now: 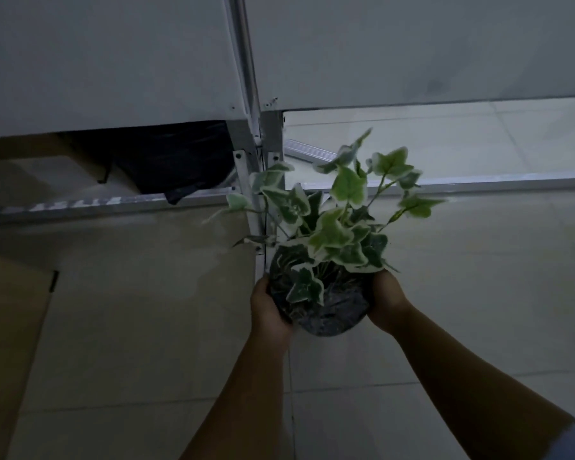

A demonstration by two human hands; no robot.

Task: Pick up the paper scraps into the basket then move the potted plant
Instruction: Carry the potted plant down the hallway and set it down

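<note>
You hold the potted plant [326,260] clear of the tiled floor [478,293], your left hand [269,308] and right hand [384,302] pressed against opposite sides of its dark pot; keep it upright and your palms low; metal table legs [256,180] stand just beyond the leaves, a dark bag [166,161] lies far left; no basket or scraps show.
</note>
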